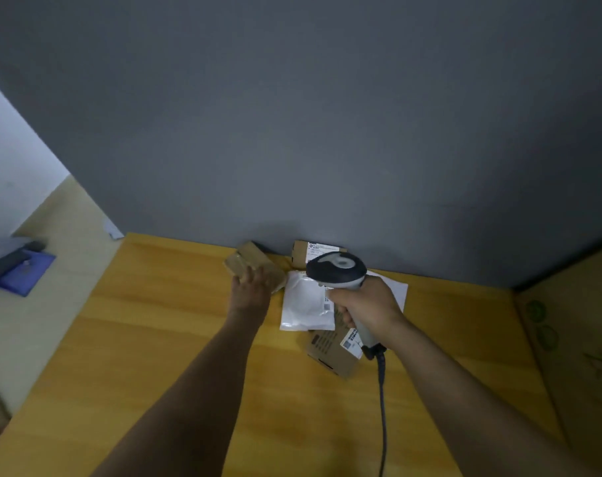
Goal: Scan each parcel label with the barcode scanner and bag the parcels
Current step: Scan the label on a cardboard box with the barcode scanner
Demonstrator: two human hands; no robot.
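My right hand (365, 306) grips the grey barcode scanner (337, 268) by its handle, its dark head raised over the parcels and its cable (382, 407) trailing toward me. My left hand (253, 287) holds a small brown cardboard parcel (254, 261) near the wall, its far end tipped up. A white plastic mailer (304, 302) lies flat between my hands. A brown box with a white label (332, 349) lies partly under my right hand. Another labelled brown box (309, 251) leans against the wall behind the scanner.
The parcels sit on a yellow wooden table (175, 339) against a dark grey wall (292, 115). A large cardboard box (578, 339) stands at the table's right edge. A white sheet (394, 287) lies under the pile. At far left, a blue folder (20, 270) rests on a pale surface.
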